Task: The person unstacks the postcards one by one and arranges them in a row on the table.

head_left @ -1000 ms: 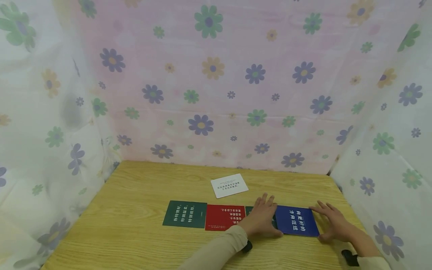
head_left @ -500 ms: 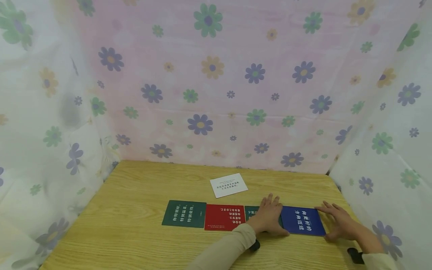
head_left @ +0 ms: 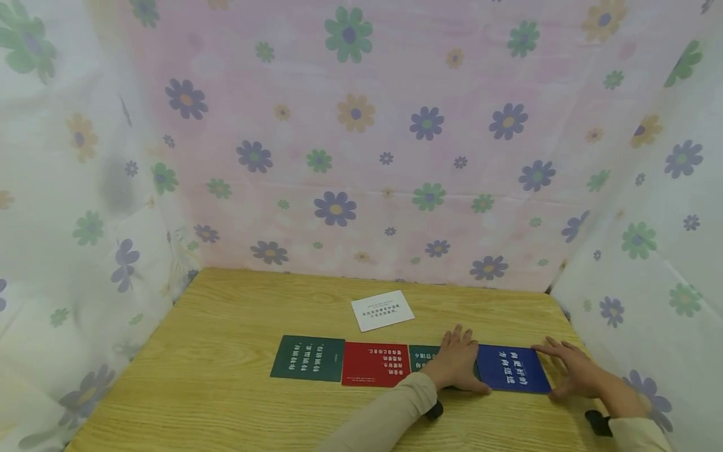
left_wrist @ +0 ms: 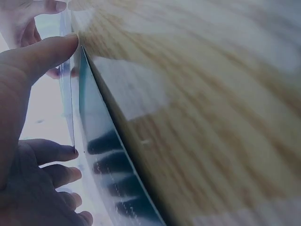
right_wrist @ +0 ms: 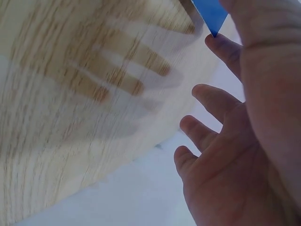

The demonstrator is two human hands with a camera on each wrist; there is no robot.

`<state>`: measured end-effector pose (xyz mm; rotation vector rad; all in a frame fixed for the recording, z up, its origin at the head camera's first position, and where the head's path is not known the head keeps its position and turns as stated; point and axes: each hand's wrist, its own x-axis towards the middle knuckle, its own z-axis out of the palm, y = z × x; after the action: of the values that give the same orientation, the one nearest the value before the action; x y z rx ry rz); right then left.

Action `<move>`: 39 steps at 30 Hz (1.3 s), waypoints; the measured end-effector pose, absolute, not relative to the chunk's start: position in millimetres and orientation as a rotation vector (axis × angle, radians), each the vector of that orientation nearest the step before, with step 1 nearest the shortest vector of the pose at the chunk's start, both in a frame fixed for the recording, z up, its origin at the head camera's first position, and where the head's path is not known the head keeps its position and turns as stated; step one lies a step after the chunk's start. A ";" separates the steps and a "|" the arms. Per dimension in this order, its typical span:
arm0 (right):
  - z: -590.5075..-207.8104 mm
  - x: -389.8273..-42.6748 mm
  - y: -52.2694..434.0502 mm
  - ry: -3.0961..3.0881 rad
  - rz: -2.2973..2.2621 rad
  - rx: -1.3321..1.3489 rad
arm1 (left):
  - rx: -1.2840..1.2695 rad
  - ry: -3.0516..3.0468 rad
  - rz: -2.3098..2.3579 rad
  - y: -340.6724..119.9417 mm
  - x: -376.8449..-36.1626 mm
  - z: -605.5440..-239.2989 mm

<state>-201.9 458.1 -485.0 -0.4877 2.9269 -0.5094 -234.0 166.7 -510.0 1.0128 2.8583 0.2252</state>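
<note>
Flowered cloth hangs on three sides of my wooden counter, pink behind and white at the flanks.

My left hand lies flat with straight fingers on a dark green card, its far side at the left edge of the blue card. In the left wrist view my thumb rests at the edge of that green card, and the blue card's edge shows beside it. My right hand sits at 3 o'clock from the blue card, fingers spread and straight, fingertips at the card's right edge and far corner, thumb near its near corner. The right wrist view shows my fingers loose and apart above the counter, with a blue card corner by my thumb. Neither hand grips anything.

From my left hand toward 9 o'clock, a red card touches the green one, then another dark green card lies against the red, all in one row. At 11 o'clock from my left hand, a white card lies apart from the row, turned slightly.
</note>
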 end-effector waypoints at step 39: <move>-493.5 -183.2 403.0 2.954 -0.716 -0.421 | 1.045 2.799 0.270 97.9 -240.2 -496.6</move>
<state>-183.2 403.0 -493.5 -0.4212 2.9542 -0.7160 -240.2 97.9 -496.6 1.0452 2.7991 0.2699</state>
